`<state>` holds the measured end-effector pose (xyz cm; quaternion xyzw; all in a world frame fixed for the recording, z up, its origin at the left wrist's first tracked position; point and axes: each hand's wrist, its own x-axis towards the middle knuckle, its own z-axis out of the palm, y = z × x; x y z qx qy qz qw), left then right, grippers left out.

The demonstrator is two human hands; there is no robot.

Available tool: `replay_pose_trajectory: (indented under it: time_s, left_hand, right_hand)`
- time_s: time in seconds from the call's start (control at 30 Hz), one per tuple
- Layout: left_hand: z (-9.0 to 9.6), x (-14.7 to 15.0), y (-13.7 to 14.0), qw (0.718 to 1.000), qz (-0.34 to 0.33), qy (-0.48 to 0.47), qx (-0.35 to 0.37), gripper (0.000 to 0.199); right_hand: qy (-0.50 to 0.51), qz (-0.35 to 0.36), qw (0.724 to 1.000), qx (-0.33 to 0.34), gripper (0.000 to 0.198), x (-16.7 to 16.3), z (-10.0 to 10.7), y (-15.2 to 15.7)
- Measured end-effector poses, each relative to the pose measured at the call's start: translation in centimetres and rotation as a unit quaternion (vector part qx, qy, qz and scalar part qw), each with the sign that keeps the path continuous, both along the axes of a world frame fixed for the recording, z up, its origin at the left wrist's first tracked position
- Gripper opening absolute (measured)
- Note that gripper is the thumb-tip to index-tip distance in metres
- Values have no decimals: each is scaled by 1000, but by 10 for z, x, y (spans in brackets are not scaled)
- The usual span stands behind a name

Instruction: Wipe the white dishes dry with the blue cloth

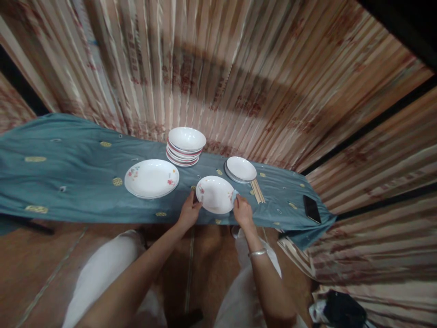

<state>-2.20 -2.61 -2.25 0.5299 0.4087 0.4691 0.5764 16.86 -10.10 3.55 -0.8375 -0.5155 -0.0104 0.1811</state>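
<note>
Oval plate, head view: the white oval plate [215, 196] is at the near edge of the table [82, 177], between the two hands; whether it rests fully on the cloth, I cannot tell.
Left grip: the left hand [189, 212] is closed on the near left rim.
Right grip: the right hand [243, 211] has its fingers bent around a light blue piece [235, 196], at the right end of the plate; whether it also pinches the rim, I cannot tell.
Good handling: in my judgement, the left hand should keep the plate steady and level, while the blue piece follows the rim with light, even pressure.
Plate direction: its face looks upward, with flower prints near both ends.
Long axis: it runs from left to right, the right end slightly nearer.
Far neighbours: a bowl stack [186, 141] to the left, round plates [241, 169] to the right.
</note>
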Motion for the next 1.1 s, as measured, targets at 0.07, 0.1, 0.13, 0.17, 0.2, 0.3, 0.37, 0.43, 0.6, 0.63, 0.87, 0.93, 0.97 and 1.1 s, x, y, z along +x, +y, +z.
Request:
replay_pose_trajectory:
  time_s: [0.07, 0.1, 0.13, 0.17, 0.2, 0.3, 0.37, 0.43, 0.6, 0.63, 0.87, 0.93, 0.97, 1.1]
  left_hand:
    - [3, 1, 0, 1000, 2, -12, -17, 59]
    - [5, 1, 0, 1000, 5, -14, -20, 56]
    - [7, 1, -1, 1000, 8, -19, -20, 54]
    - [9, 1, -2, 999, 10, -23, -22, 54]
    - [11, 1, -3, 999, 12, -29, -26, 53]
    - [14, 0, -4, 998, 5, -48, -34, 54]
    - [15, 0, -4, 998, -1, -56, -38, 54]
    - [15, -1, -4, 997, -5, -62, -47, 55]
    - [14, -1, -4, 994, -19, -91, -59, 58]
    - [14, -1, -4, 994, -19, -94, -57, 58]
    - [16, -1, -5, 994, -24, -93, -60, 55]
    - [17, -1, -6, 994, -21, -93, -61, 54]
    - [18, -1, -6, 994, -20, -93, -61, 54]
    - [20, -2, -7, 993, -21, -98, -62, 55]
  right_hand:
    - [-37, 9, 999, -25, 34, 1, 5, 7]
    - [-55, 13, 998, -38, 33, 1, 6, 10]
    - [-73, 18, 996, -49, 32, 1, 8, 13]
    - [-91, 24, 994, -59, 30, 0, 9, 17]
    - [-108, 32, 991, -66, 30, 0, 11, 20]
    - [-151, 62, 984, -72, 33, -1, 12, 32]
    - [-170, 82, 979, -74, 34, -2, 12, 41]
    - [-182, 95, 976, -77, 35, -3, 10, 50]
    - [-159, 88, 982, -48, 43, -11, 5, 71]
    - [-148, 92, 984, -41, 44, -13, 4, 74]
    - [-117, 166, 978, -43, 47, -32, 7, 96]
    - [-124, 183, 974, -49, 48, -39, 9, 100]
    - [-125, 195, 972, -49, 50, -43, 9, 101]
    - [-103, 248, 963, -24, 52, -61, 5, 102]
